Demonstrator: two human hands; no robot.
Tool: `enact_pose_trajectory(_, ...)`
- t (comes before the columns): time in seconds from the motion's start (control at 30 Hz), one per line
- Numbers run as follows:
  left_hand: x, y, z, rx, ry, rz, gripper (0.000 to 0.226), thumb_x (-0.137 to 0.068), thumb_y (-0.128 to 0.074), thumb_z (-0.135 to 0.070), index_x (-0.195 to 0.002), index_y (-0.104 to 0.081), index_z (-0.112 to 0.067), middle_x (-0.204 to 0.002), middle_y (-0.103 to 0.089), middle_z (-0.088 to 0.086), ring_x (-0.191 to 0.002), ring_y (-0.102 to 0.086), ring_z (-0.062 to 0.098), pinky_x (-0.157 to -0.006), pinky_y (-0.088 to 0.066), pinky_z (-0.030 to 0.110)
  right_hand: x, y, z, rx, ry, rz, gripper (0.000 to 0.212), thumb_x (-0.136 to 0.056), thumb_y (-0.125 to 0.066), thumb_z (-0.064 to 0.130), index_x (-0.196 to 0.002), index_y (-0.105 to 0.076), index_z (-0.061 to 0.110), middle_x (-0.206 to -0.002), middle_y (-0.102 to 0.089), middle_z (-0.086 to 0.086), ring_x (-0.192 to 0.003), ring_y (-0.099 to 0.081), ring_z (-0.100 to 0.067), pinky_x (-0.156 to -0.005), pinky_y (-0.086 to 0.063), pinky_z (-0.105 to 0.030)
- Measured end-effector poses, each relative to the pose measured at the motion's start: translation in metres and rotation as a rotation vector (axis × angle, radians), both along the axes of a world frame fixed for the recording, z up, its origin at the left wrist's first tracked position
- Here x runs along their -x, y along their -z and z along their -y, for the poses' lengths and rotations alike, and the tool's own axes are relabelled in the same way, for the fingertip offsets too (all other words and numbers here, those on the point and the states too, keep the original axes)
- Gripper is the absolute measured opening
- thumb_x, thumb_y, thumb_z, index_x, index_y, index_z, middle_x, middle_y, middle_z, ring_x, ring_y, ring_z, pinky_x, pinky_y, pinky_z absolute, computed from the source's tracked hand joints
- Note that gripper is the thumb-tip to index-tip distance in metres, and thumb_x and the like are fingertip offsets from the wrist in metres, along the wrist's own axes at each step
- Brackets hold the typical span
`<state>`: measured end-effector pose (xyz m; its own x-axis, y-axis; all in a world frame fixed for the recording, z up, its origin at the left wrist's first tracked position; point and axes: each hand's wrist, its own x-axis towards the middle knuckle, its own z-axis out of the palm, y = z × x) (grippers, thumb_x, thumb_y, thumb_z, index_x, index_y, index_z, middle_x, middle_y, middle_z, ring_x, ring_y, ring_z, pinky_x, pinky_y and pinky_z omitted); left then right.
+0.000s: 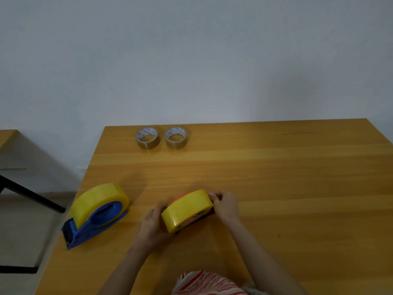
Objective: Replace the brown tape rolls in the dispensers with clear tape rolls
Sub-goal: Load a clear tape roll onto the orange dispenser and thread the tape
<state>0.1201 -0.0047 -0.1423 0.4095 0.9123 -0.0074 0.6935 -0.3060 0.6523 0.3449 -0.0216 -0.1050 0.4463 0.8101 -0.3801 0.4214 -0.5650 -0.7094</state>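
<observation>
Yellow-tinted clear tape roll point(187, 209) sits in orange plastic dispenser point(192, 219) — left hand point(153, 224) clasps the roll steady, right hand point(225, 206) pinches the dispenser's far end — probably threading tape.

The honey-coloured wooden counter point(276, 167) shows straight grain under a smooth satin finish. The blue plastic tape dispenser point(85, 233) looks hard and semi-matt, and its wide yellowish tape roll point(95, 199) is glossy. The second yellowish tape roll point(187, 211), in the orange plastic dispenser point(192, 220), shines too. The left brown tape roll point(148, 144) and the right brown tape roll point(176, 143) look duller.
</observation>
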Motion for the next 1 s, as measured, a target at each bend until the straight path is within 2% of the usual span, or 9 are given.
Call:
enact_pose_trajectory(0.2, 0.002, 0.001, 0.000, 0.058, 0.002, -0.013, 0.081, -0.050, -0.060, -0.057, -0.121, -0.033, -0.030, -0.113, -0.062, 0.017, -0.103, -0.045, 0.011, -0.080, -0.036, 0.021, 0.004, 0.000, 0.000, -0.015, 0.032, 0.008, 0.025, -0.095, -0.053, 0.024, -0.088, -0.065, 0.004, -0.088, -0.067, -0.013, -0.084, -0.059, -0.026, -0.065, -0.034, -0.027)
enact_pose_trajectory(0.3, 0.006, -0.010, 0.001, 0.134, 0.042, -0.100, 0.110, -0.047, -0.062, -0.068, -0.140, -0.024, -0.024, -0.132, -0.046, 0.007, -0.124, -0.042, 0.019, -0.098, -0.038, 0.030, 0.004, -0.001, 0.001, -0.001, 0.004, 0.009, 0.025, -0.095, -0.052, 0.028, -0.087, -0.062, 0.007, -0.085, -0.063, -0.009, -0.079, -0.056, -0.022, -0.066, -0.036, -0.027)
enact_pose_trajectory(0.4, 0.009, -0.032, 0.008, 0.127, 0.039, -0.071, 0.124, -0.042, -0.063, -0.081, -0.142, -0.018, -0.023, -0.136, -0.031, -0.013, -0.128, -0.030, 0.007, -0.108, -0.032, 0.031, 0.002, -0.003, 0.003, -0.004, 0.002, 0.014, 0.022, -0.095, -0.052, 0.030, -0.083, -0.057, 0.012, -0.080, -0.057, -0.003, -0.076, -0.052, -0.018, -0.065, -0.035, -0.026)
enact_pose_trajectory(0.5, -0.003, -0.053, 0.012, 0.039, -0.045, 0.038, 0.097, -0.058, -0.074, -0.061, -0.138, -0.031, -0.026, -0.133, -0.040, -0.014, -0.125, -0.038, 0.007, -0.105, -0.035, 0.031, 0.002, -0.002, 0.003, -0.029, 0.005, 0.040, 0.021, -0.093, -0.054, 0.033, -0.079, -0.056, 0.017, -0.081, -0.057, -0.004, -0.079, -0.052, -0.020, -0.067, -0.036, -0.027)
enact_pose_trajectory(0.6, -0.022, -0.068, 0.004, 0.049, -0.029, 0.004, 0.070, -0.073, -0.073, -0.042, -0.132, -0.041, -0.022, -0.130, -0.051, -0.005, -0.119, -0.047, 0.014, -0.098, -0.043, 0.032, 0.003, 0.002, 0.001, -0.041, 0.009, 0.049, 0.022, -0.091, -0.056, 0.035, -0.074, -0.055, 0.020, -0.093, -0.063, -0.011, -0.092, -0.058, -0.027, -0.070, -0.037, -0.029)
enact_pose_trajectory(0.73, -0.026, -0.074, -0.008, 0.084, 0.032, 0.009, 0.062, -0.070, -0.074, -0.043, -0.123, -0.051, -0.021, -0.116, -0.061, -0.002, -0.103, -0.056, 0.015, -0.084, -0.050, 0.033, -0.001, -0.001, -0.002, -0.041, 0.034, 0.062, 0.026, -0.089, -0.058, 0.038, -0.068, -0.055, 0.023, -0.105, -0.063, -0.010, -0.103, -0.058, -0.027, -0.082, -0.049, -0.038)
enact_pose_trajectory(0.83, -0.025, -0.074, -0.011, 0.078, 0.048, -0.023, 0.059, -0.069, -0.074, -0.047, -0.118, -0.054, -0.021, -0.105, -0.062, -0.003, -0.097, -0.057, 0.017, -0.080, -0.049, 0.033, -0.002, -0.009, -0.001, -0.011, 0.052, 0.078, 0.031, -0.089, -0.059, 0.035, -0.061, -0.048, 0.029, -0.124, -0.052, -0.008, -0.123, -0.045, -0.025, -0.099, -0.042, -0.047)
enact_pose_trajectory(0.93, -0.026, -0.075, -0.012, 0.092, 0.041, -0.049, 0.053, -0.069, -0.075, -0.044, -0.114, -0.055, -0.023, -0.095, -0.059, -0.005, -0.092, -0.058, 0.021, -0.077, -0.046, 0.034, -0.002, -0.008, -0.003, -0.005, 0.059, 0.082, 0.026, -0.091, -0.058, 0.034, -0.068, -0.053, 0.021, -0.126, -0.048, -0.008, -0.124, -0.044, -0.025, -0.097, -0.042, -0.042)
enact_pose_trajectory(1.0, -0.026, -0.075, -0.014, 0.112, 0.045, -0.064, 0.049, -0.068, -0.075, -0.044, -0.109, -0.054, -0.026, -0.091, -0.059, -0.004, -0.088, -0.057, 0.022, -0.071, -0.046, 0.033, -0.005, -0.006, -0.005, -0.025, 0.066, 0.080, 0.025, -0.092, -0.056, 0.032, -0.072, -0.052, 0.017, -0.111, -0.053, -0.007, -0.107, -0.052, -0.024, -0.086, -0.043, -0.036)
